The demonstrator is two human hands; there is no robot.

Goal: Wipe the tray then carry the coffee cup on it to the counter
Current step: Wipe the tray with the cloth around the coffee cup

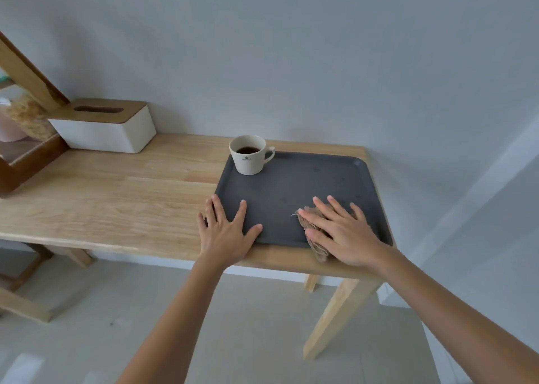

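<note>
A dark grey tray (291, 185) lies at the right end of a light wooden table (116, 197). A white coffee cup (249, 155) with dark coffee in it stands on the tray's far left corner. My left hand (227, 232) rests flat with fingers spread over the tray's near left corner and edge. My right hand (341, 232) lies flat on a crumpled brown cloth (313, 232), pressing it onto the tray's near right part. The cloth's lower end hangs over the tray's near rim. Faint spots show on the tray's far right area.
A white tissue box (108, 126) with a wooden lid stands at the table's back left, against the grey wall. A dark wooden shelf unit (26, 156) with jars is at the far left. Pale floor lies below the table's front edge.
</note>
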